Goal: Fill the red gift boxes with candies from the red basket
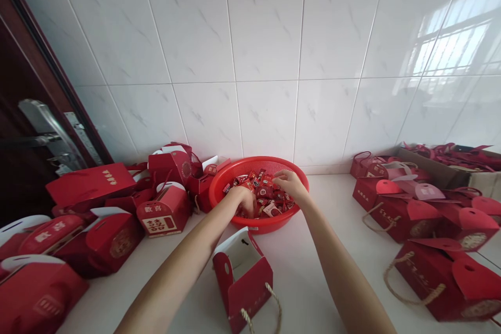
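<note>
Both hands reach into a red plastic basket (pixel 258 227) heaped with small wrapped candies (pixel 265 192). My left hand (pixel 248 202) dips into the near left of the heap, its fingers pointing down and mostly hidden among the wrappers. Over the right side of the candies, my right hand (pixel 290 182) has its fingers curled together at a red wrapper; what exactly it grips is too small to make out. Just in front of the basket, between my forearms, stands a red gift box (pixel 250 292) with its top open, a pale inside and a rope handle.
Several red gift boxes (pixel 162 214) crowd the left, near a dark door with a metal handle (pixel 55 125). More red boxes (pixel 407 214) with rope handles stand on the right. Behind them a cardboard carton (pixel 426 167) holds red ribbon-like pieces. A tiled wall (pixel 266 115) rises behind the basket.
</note>
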Action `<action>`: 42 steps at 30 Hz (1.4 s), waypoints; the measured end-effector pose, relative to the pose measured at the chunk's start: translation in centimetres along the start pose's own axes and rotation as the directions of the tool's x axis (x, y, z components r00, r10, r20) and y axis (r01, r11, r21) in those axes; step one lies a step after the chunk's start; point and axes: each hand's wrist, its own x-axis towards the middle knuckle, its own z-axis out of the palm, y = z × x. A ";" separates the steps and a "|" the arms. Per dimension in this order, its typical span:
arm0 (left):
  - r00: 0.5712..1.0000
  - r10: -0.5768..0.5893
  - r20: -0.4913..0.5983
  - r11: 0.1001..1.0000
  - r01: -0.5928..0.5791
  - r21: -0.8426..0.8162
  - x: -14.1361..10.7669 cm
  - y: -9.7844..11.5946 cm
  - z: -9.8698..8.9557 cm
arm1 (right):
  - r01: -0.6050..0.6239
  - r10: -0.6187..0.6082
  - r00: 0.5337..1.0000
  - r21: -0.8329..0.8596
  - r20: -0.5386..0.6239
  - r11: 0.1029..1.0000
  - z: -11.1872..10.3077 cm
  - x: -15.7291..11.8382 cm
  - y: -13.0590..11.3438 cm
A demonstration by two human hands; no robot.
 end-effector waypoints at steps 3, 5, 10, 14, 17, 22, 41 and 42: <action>0.980 0.006 0.198 1.000 -0.010 0.022 0.0 0.2 -0.2 | -0.001 0.001 1.000 0.014 0.007 1.000 0.0 0.0 0.0; 0.963 0.027 0.268 0.999 -0.031 0.010 0.1 0.6 -0.2 | -0.002 0.002 1.000 0.022 0.011 1.000 0.1 0.1 0.0; 0.944 0.100 0.313 0.995 -0.091 -0.044 0.4 1.0 0.3 | 0.001 -0.001 1.000 0.033 0.017 0.999 0.2 0.3 0.2; 0.948 0.141 0.285 0.989 -0.122 -0.084 0.5 0.8 0.4 | 0.009 -0.010 1.000 0.045 0.018 0.999 0.2 0.2 0.2; 0.953 0.151 0.263 0.986 -0.128 -0.102 0.5 0.7 0.4 | 0.013 -0.014 1.000 0.053 0.016 0.999 0.1 0.2 0.2; 0.955 0.157 0.253 0.984 -0.129 -0.123 0.5 0.9 0.4 | 0.017 -0.018 1.000 0.067 0.013 0.998 0.1 0.2 0.2; 0.865 0.273 -0.420 0.796 -0.449 -0.407 -0.7 1.5 -1.3 | 0.076 -0.074 0.997 0.177 -0.019 0.981 0.1 0.5 0.4; 0.859 0.273 -0.433 0.790 -0.457 -0.408 -0.7 1.5 -1.3 | 0.083 -0.082 0.997 0.186 -0.015 0.979 0.1 0.6 0.5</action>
